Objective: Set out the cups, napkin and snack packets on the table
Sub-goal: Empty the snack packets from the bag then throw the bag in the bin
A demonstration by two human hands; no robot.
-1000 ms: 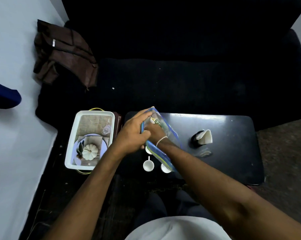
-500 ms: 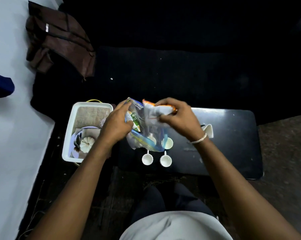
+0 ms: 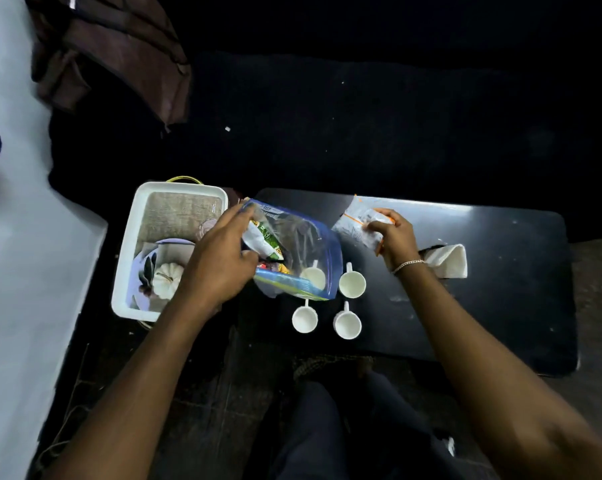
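Four white cups are counted on the black table (image 3: 500,271): one cup (image 3: 352,285) beside the bag, one cup (image 3: 347,324) nearest the person on the right, one cup (image 3: 305,319) to its left, and one cup (image 3: 313,276) seen through the clear plastic. One blue-edged zip bag (image 3: 303,251) is counted. One white snack packet (image 3: 360,228) with orange trim is counted outside the bag; one green-printed packet (image 3: 266,239) is seen inside it, and further packets there cannot be counted. One folded napkin (image 3: 448,259) is seen. One white tray (image 3: 133,244) is counted, with one small white pumpkin (image 3: 167,276) in it. Two hands are counted: left hand (image 3: 219,261), right hand (image 3: 394,237).
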